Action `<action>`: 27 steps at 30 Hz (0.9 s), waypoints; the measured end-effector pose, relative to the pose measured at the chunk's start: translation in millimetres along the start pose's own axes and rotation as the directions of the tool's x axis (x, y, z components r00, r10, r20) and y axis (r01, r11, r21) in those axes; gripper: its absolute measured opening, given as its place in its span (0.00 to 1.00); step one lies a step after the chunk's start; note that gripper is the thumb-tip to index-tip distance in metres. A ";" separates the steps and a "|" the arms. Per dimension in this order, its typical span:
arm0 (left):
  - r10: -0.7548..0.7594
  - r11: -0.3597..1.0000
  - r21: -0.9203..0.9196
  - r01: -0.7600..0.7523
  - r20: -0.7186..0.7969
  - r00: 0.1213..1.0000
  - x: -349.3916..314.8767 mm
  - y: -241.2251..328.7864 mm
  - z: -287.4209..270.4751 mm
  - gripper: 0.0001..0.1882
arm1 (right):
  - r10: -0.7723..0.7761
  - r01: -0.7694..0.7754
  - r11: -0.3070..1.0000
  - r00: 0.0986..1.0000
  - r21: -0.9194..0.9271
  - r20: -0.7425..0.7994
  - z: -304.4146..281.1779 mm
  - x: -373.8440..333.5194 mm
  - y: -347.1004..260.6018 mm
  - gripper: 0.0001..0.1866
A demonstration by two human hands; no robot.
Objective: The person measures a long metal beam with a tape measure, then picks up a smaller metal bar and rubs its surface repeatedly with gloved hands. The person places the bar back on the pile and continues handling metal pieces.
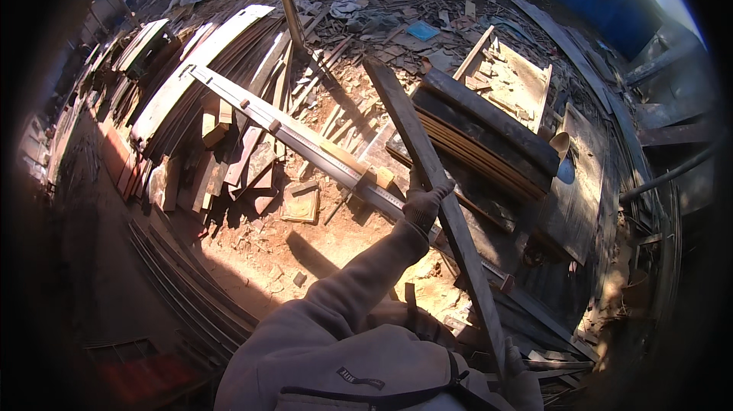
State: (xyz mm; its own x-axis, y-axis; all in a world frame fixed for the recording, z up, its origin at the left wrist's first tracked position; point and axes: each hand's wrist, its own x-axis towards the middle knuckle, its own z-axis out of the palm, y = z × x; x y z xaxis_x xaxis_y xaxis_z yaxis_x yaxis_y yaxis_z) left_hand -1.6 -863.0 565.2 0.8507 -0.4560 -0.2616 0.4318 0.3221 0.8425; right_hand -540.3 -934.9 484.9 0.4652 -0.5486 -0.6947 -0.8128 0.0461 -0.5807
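Observation:
A long, narrow wooden plank (408, 122) slants from the middle of the view down to my right side. My left hand (422, 205), in a dark glove, is wrapped round its middle with the arm stretched forward. Down at the plank's near end my right hand (521, 382) grips it, partly in shadow and cut off by my body. Beneath the plank runs a long pale metal rail (305, 144) with a measuring scale. Small wood blocks (379, 176) rest against the rail, left of my left hand.
Dark stacked boards (489, 124) lie just right of the plank. Long boards (217, 40) are piled at the far left, with short offcuts (217, 121) before them. An upright post (286, 2) stands at the back. A wood-sided tray (511, 79) and scattered scraps lie beyond.

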 end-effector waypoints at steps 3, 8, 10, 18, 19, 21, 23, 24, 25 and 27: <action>-0.104 0.993 0.052 0.107 -0.057 0.993 16.6 -29.1 17.5 0.50 | 0.083 -0.083 0.996 0.996 -0.019 -0.012 -10.3 -7.5 -11.0 0.53; -0.038 0.960 0.272 0.071 -0.124 0.992 52.8 -57.0 24.2 0.56 | 0.151 -0.152 0.988 0.988 -0.020 -0.021 -25.0 -7.7 -8.4 0.53; -0.133 0.956 0.235 0.174 -0.178 0.975 58.4 -64.7 18.3 0.52 | 0.154 -0.155 0.988 0.987 -0.025 -0.037 -32.8 -0.1 -2.0 0.53; -0.470 0.756 -0.510 0.411 0.014 0.883 28.2 -101.8 -17.4 0.31 | -0.204 0.062 0.939 0.892 -0.338 -0.404 -72.5 55.3 44.1 0.50; -0.432 0.755 -0.547 0.361 -0.001 0.902 20.6 -109.8 -18.3 0.31 | -0.263 0.038 0.893 0.853 -0.448 -0.452 -77.5 60.6 54.4 0.49; -0.388 0.743 -0.599 0.300 -0.021 0.921 8.3 -125.2 -15.6 0.32 | -0.364 0.075 0.842 0.809 -0.534 -0.461 -86.6 70.8 77.2 0.45; -0.397 0.711 -0.650 0.268 -0.057 0.916 3.5 -122.7 -18.0 0.34 | -0.439 0.082 0.789 0.768 -0.609 -0.465 -97.4 77.6 101.5 0.42; -0.277 0.755 -0.634 0.168 -0.075 0.958 8.6 -111.2 -23.1 0.35 | -0.463 0.076 0.767 0.753 -0.637 -0.467 -104.1 80.1 113.0 0.41; -0.221 0.760 -0.642 0.095 -0.119 0.968 18.4 -93.2 -31.2 0.35 | -0.466 0.072 0.763 0.750 -0.642 -0.469 -111.0 82.2 123.7 0.39; -0.105 0.791 -0.610 -0.037 -0.195 0.975 55.5 -35.5 -59.0 0.36 | -0.555 0.098 0.685 0.712 -0.722 -0.430 -127.9 80.5 142.1 0.37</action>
State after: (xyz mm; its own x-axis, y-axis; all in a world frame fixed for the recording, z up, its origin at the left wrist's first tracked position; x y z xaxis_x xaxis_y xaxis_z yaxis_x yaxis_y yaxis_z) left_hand 48.1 -850.8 493.0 0.8428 -0.3170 -0.4350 0.4934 0.7780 0.3889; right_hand -663.2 -1079.3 400.8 0.6318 -0.7751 0.0106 -0.7642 -0.6251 -0.1590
